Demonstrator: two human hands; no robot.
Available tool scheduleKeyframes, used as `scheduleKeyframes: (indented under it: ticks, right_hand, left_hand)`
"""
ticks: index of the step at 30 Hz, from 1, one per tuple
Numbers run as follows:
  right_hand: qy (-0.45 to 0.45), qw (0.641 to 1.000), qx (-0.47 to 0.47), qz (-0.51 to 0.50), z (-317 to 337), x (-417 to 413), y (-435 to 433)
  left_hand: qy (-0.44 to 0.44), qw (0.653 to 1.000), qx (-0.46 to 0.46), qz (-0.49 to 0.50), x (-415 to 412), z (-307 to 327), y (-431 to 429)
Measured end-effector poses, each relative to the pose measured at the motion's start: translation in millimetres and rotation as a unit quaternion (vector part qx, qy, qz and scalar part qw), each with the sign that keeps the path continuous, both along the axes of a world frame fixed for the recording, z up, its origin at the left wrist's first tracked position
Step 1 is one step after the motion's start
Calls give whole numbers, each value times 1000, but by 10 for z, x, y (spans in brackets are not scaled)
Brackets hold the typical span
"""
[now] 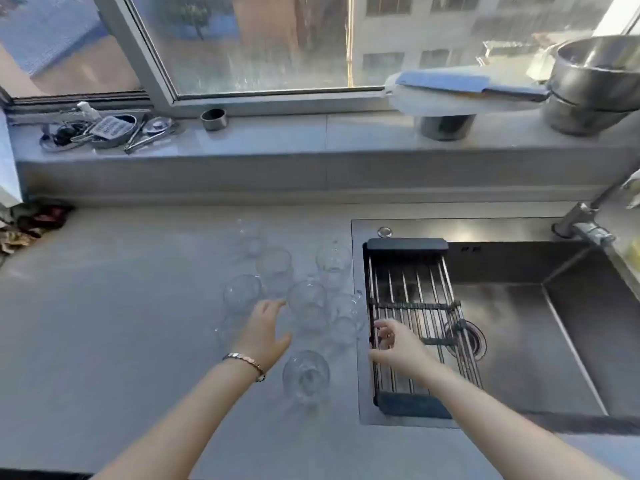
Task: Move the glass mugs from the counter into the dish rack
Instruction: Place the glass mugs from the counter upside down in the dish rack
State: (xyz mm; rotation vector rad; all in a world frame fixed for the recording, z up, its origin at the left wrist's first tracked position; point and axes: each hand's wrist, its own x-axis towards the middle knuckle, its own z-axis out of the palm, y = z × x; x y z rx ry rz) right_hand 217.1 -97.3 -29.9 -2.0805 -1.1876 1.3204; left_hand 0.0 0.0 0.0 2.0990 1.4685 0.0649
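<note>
On the grey table (104,341), just left of the sink (554,323), a cluster of clear glass mugs (298,296) stands close together, some touching or nearly so; none has reached the dish rack (415,306) yet, so the task looks to be at its very start. The rack spans the left end of the sink, its metal bars bare, placed there presumably so that wet glassware can drip into the basin below. The left hand (265,332), a bracelet (246,363) at its wrist, reaches with spread, empty fingers toward the middle of the group, near one central mug (306,301) but not yet closed on anything. The right hand (394,344) rests at the rack's left edge, its fingers loosely curled there; whether it actually grips a bar or merely touches it I cannot tell, though steadying or adjusting the rack seems likely. One mug (305,374) stands apart, nearest the person, between the two forearms. Because the glasses crowd one another, lifting one straight up would avoid knocking its neighbours.
</note>
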Motion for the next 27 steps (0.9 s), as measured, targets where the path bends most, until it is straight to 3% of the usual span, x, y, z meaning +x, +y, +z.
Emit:
scheduleKeyframes:
  ticks: [11,17,21,27]
  right_hand:
    - [63,973,127,-180,-476,-472,379]
    - [83,962,118,-231,-556,-369,190]
    - [92,965,71,-236,-415,16,-75]
    - [83,973,5,-217,-203,808,-257]
  left_hand:
    - [-61,991,-111,41,228,-472,357]
    - [-162,969,-124,143,388,-710,393]
    - [-176,959,-108,195,482,-721,352]
    - [-210,965,-49,150,727,-216,80]
